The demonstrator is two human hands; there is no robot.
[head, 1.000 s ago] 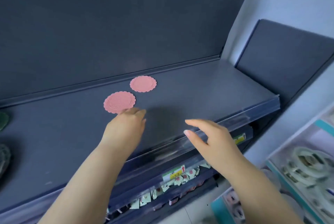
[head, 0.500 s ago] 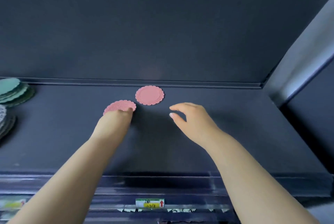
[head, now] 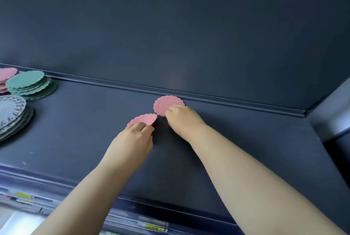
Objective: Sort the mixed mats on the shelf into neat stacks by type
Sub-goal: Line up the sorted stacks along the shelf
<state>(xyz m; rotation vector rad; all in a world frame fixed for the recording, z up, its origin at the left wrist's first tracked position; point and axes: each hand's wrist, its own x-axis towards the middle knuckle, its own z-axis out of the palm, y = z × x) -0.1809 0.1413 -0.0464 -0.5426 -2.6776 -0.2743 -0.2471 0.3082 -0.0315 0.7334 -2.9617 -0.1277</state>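
Nearer pink mat (head: 144, 118), right of green mat stack (head: 28, 83): left fingers (head: 141, 128) pinch it; right fingers (head: 173, 110) touch farther pink mat (head: 164, 104), grip unclear.

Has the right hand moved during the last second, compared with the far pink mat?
Yes. The right hand went forward and leftward, from the front edge of the shelf to the far pink mat; its fingers are now on the mat's near edge.
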